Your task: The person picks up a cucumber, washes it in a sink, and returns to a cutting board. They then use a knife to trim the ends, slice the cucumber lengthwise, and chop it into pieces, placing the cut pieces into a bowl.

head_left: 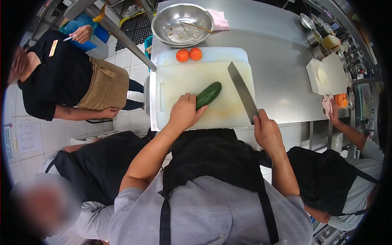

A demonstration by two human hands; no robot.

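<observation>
A dark green cucumber (209, 94) lies at a slant on the white cutting board (175, 75). My left hand (184, 109) is closed on its near end, with the thumb along the lower side. In my right hand (267, 130) is the handle of a large kitchen knife (241, 90). Its blade slopes up and left over the board's right part, apart from the cucumber. Two tomatoes, a left tomato (182, 55) and a right tomato (196, 54), rest side by side near the board's far edge.
Beyond the board, a metal colander (182, 25) holds a thin stick, with a pink cloth (218, 20) beside it. The steel table (277, 61) extends right to a white box (326, 75) and several pots. Co-workers stand left and right; one's hand (334, 112) touches a cloth.
</observation>
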